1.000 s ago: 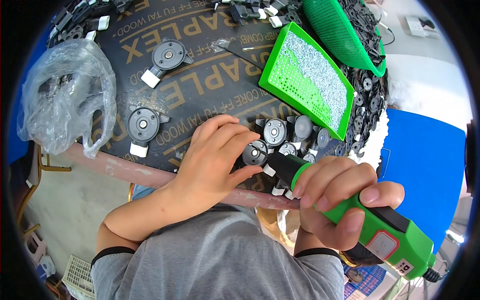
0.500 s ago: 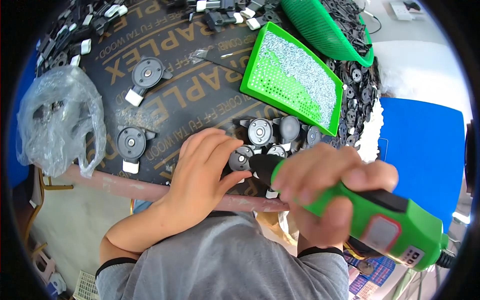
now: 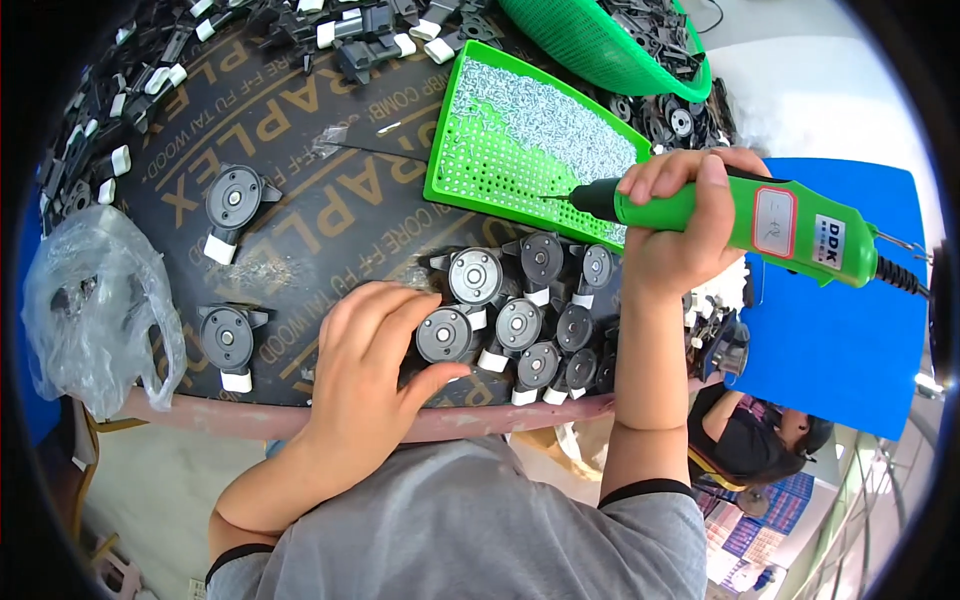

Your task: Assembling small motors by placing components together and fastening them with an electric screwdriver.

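Note:
My right hand (image 3: 690,205) grips a green electric screwdriver (image 3: 733,215). Its dark nose points left, and the thin bit is over the green perforated tray (image 3: 437,190), near the small silvery screws (image 3: 560,115) heaped in it. Low on the table, my left hand (image 3: 370,350) curls around a black wheel-shaped part (image 3: 444,335), fingers at its upper left edge and thumb along its lower side. A small metal piece shows at the disc's centre. Right beside it, several similar parts with white tabs stand grouped, among them a disc with a brighter face (image 3: 475,276).
Two more wheel-shaped parts (image 3: 235,198) (image 3: 227,338) lie on the left. A clear plastic bag (image 3: 95,310) sits at the left edge. Black pieces with white ends (image 3: 375,40) line the far side. A green basket (image 3: 590,50) holds dark parts. Another person (image 3: 755,435) is at lower right.
The screwdriver has gone from the wheel-shaped part at my left hand up and away to the screw tray. My left hand stays around that part. The whole view has shifted slightly.

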A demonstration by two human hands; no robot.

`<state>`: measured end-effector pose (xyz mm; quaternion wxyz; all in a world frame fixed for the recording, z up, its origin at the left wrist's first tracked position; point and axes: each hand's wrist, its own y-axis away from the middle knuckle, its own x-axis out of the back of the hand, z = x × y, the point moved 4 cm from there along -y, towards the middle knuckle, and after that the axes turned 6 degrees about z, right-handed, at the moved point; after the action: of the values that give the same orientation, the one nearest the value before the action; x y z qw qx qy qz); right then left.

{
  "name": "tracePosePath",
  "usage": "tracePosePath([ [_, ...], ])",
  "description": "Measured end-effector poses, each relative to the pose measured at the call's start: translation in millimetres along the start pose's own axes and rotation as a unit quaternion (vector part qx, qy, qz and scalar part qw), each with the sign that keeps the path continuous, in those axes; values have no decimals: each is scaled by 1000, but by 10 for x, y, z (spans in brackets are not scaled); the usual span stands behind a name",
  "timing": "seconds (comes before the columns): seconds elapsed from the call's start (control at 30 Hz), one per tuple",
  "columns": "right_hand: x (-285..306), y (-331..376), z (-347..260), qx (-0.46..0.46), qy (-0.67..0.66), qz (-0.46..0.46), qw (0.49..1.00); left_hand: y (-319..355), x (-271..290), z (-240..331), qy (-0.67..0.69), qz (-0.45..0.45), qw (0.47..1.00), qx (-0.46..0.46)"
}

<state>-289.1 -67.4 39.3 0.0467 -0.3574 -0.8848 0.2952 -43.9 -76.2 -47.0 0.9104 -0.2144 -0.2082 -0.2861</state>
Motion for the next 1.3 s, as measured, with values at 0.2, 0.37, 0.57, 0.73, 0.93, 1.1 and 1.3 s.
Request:
tracePosePath([
  [0.2,3,32,-21,3,3,-5,1000,-12,-11,8,-3,-2,1000,-2],
  [0.37,-7,52,-67,22,-5,-23,999,20,3,1,-4,5,1000,0],
  [0.57,-145,304,-881,38,-94,-150,983,-33,38,34,10,9,1000,-9],
  [0.73,-427,722,-975,23,-84,-261,961,-3,22,3,6,22,999,-28],
  [0.93,-465,857,-833,10,-100,-291,951,16,16,6,7,22,999,-28],
  [1.1,-475,849,-817,15,-79,-310,947,31,0,-15,4,27,999,-26],
  [1.3,-498,813,-847,10,-75,-319,945,2,-9,17,3,28,999,-33],
])
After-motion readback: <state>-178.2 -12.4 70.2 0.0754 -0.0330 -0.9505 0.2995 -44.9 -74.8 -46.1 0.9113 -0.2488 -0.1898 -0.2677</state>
